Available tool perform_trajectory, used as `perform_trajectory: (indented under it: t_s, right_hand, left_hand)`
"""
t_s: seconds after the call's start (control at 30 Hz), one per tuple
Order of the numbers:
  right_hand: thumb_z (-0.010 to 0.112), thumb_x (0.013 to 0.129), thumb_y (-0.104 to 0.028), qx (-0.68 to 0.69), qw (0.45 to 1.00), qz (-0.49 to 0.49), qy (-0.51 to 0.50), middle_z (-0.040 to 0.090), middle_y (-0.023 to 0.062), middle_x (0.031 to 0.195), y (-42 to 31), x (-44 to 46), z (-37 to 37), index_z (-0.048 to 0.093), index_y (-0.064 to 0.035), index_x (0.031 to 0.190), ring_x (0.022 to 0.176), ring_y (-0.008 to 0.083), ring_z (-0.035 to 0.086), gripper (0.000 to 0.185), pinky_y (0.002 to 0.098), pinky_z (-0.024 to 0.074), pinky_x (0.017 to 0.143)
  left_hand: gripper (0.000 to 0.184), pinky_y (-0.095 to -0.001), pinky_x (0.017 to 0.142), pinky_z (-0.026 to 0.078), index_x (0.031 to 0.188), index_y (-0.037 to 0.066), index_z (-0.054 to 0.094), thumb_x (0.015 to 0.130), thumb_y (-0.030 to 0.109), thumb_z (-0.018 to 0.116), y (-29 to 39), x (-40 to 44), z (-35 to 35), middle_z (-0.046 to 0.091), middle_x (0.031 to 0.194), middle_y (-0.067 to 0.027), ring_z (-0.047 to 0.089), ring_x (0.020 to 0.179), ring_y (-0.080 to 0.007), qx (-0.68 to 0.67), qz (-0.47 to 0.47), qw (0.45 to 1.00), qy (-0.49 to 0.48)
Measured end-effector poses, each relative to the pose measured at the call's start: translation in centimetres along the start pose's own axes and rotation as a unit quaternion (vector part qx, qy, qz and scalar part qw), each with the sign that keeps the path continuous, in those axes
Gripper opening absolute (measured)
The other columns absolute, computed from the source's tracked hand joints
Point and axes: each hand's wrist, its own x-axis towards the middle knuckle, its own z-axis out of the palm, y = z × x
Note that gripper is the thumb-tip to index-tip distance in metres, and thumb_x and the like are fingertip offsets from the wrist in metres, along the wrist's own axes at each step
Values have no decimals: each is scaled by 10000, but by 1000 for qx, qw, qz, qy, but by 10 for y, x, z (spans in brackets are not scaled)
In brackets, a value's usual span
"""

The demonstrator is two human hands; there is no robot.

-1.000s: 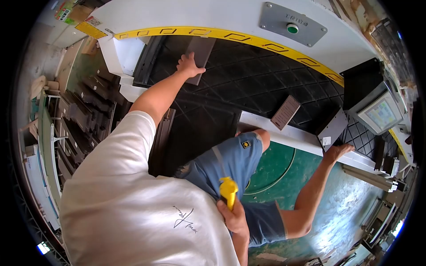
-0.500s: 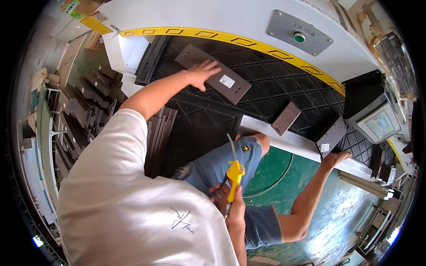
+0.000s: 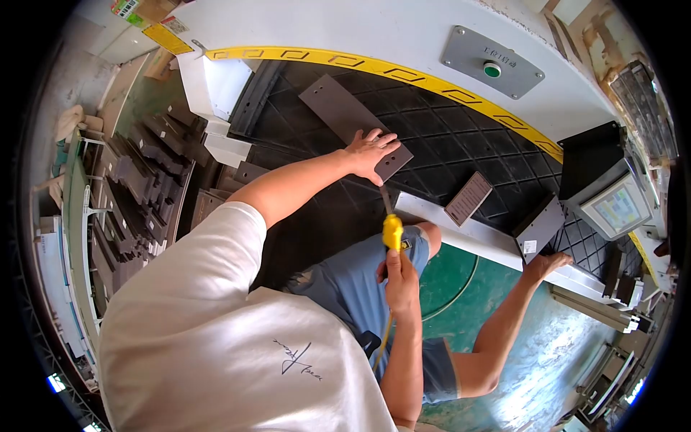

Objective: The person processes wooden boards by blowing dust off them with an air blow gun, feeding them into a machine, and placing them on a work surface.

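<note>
My left hand (image 3: 370,153) lies with fingers spread on the near right end of a dark brown flat panel (image 3: 337,104). The panel has small holes near its ends and rests on a black padded surface; the hand covers part of it. My right hand (image 3: 402,279) is closed around a yellow air blow gun (image 3: 392,232). The gun's thin nozzle points up toward the panel's near edge, close to my left hand. A yellow hose trails down from the gun along my forearm.
A small brown plate with printed lines (image 3: 468,199) and a labelled dark bracket (image 3: 538,229) lie to the right. Stacked dark panels (image 3: 144,187) stand at left. A white machine housing with a green button (image 3: 491,70) arches above; a screen (image 3: 617,207) is at right.
My left hand has slid right along the panel, onto its near end, covering the white label. My right hand has raised the air blow gun toward the panel.
</note>
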Motion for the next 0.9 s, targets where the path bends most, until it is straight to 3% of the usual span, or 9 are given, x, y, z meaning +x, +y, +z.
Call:
perform_trajectory:
  t_s: [0.13, 0.23, 0.33, 0.43, 0.53, 0.6, 0.67, 0.77, 0.9]
  right_hand:
    - [451, 1156, -431, 7, 995, -22, 101, 593, 53, 727, 4, 1, 9, 618, -6, 1086, 649, 144, 581, 461, 331, 482, 624]
    - [447, 1157, -427, 23, 998, 37, -38, 598, 62, 717, 15, 3, 1, 625, -4, 1122, 647, 153, 590, 461, 340, 489, 622]
    - [438, 1155, -445, -27, 996, -14, 85, 627, 38, 750, 6, -8, 7, 654, 0, 1188, 654, 129, 594, 496, 320, 472, 615]
    - [445, 1156, -420, -11, 996, 49, -74, 630, 42, 745, 13, -10, -3, 656, -1, 1161, 659, 136, 608, 469, 320, 483, 627]
    - [452, 1155, -405, -32, 996, 30, 78, 632, 46, 751, 7, -18, 8, 657, 1, 1139, 669, 137, 616, 454, 315, 493, 653]
    - [450, 1155, -405, -10, 999, 45, -18, 626, 46, 737, 25, -15, 1, 651, 3, 1132, 657, 140, 613, 455, 319, 493, 644]
    - [453, 1154, -401, 6, 994, 67, -82, 625, 55, 730, 21, -17, 0, 644, 6, 1081, 643, 143, 603, 456, 325, 494, 633]
    - [463, 1151, -398, -47, 995, 29, 87, 622, 59, 723, 13, -20, 10, 634, 11, 1034, 634, 145, 592, 458, 321, 487, 629]
    - [461, 1150, -400, -4, 997, 45, -55, 601, 54, 683, 17, -17, 5, 631, 2, 976, 603, 149, 577, 470, 325, 467, 597]
  left_hand:
    - [1298, -692, 1186, 316, 1656, 186, 337, 561, 367, 1010, -6, 6, -9, 302, 1693, -99, 246, 1570, -377, 47, 43, 998, -23]
    - [1323, -664, 1182, 337, 1639, 210, 368, 499, 306, 1033, -8, 9, -11, 361, 1631, -101, 270, 1554, -368, 94, 110, 989, -35]
    - [1336, -654, 1182, 344, 1624, 246, 393, 459, 279, 1044, -6, 2, -7, 372, 1613, -94, 275, 1553, -360, 143, 171, 973, -58]
    - [1330, -670, 1211, 315, 1626, 253, 391, 468, 299, 1042, -8, -15, -2, 351, 1635, -108, 236, 1580, -367, 144, 213, 962, -98]
    - [1335, -696, 1255, 228, 1667, 219, 331, 537, 381, 1025, -10, -45, 11, 191, 1740, -173, 106, 1631, -406, 63, 184, 979, -68]
    - [1334, -691, 1272, 172, 1691, 165, 278, 604, 467, 990, -10, -64, 32, 93, 1771, -212, 54, 1640, -426, 0, 156, 988, -5]
    - [1276, -682, 1279, 131, 1681, 125, 302, 658, 523, 951, -2, -81, 50, 97, 1766, -224, 59, 1638, -435, -4, 115, 993, 40]
    - [1166, -715, 1259, 128, 1654, 110, 352, 733, 583, 889, 12, -99, 75, 158, 1762, -182, 95, 1643, -391, -38, 46, 992, 113]
    - [1090, -692, 1247, 191, 1612, 79, 406, 779, 646, 822, 18, -105, 91, 269, 1740, -116, 169, 1638, -331, -48, -8, 985, 167]
